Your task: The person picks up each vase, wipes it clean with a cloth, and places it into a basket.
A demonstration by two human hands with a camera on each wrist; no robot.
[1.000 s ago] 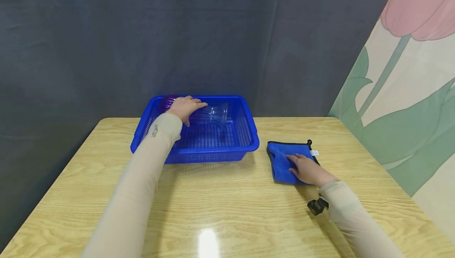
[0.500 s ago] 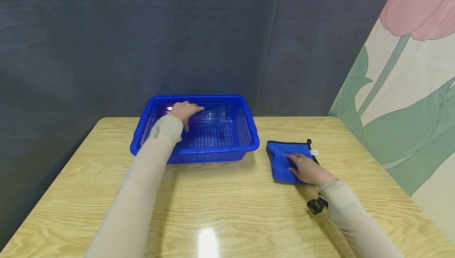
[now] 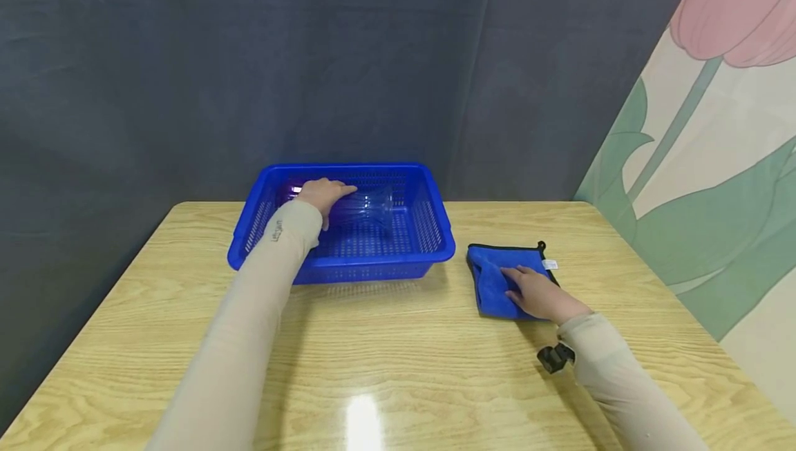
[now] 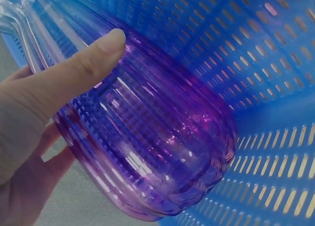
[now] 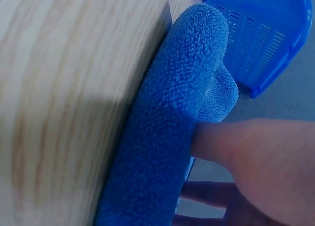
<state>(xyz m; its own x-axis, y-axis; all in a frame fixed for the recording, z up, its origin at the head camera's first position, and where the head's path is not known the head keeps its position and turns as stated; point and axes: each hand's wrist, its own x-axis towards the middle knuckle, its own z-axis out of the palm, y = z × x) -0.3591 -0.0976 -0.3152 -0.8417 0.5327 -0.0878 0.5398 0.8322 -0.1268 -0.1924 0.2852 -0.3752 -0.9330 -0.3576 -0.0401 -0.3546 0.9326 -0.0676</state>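
A ribbed glass vase (image 4: pixel 157 137), purple at its rounded base and clear toward its flared mouth, lies on its side in the blue plastic basket (image 3: pixel 373 260). My left hand (image 3: pixel 320 195) grips its middle; in the left wrist view the thumb crosses the top and the fingers go round the far side. The mouth points right in the head view. To the right of the basket, a folded blue terry cloth (image 3: pixel 491 285) with black edging lies on the table. My right hand (image 3: pixel 541 295) rests on it, fingers fairly straight, thumb touching the cloth.
The light wooden table (image 3: pixel 385 347) runs up to a dark curtain (image 3: pixel 373 64) behind the basket. A wall painted with a tulip (image 3: pixel 696 181) stands along the right side. A small black device (image 3: pixel 555 358) sits at the right wrist.
My left hand has lowered slightly in the basket with the vase, and the vase's mouth has shifted a little left. The right hand and the cloth have stayed in place.
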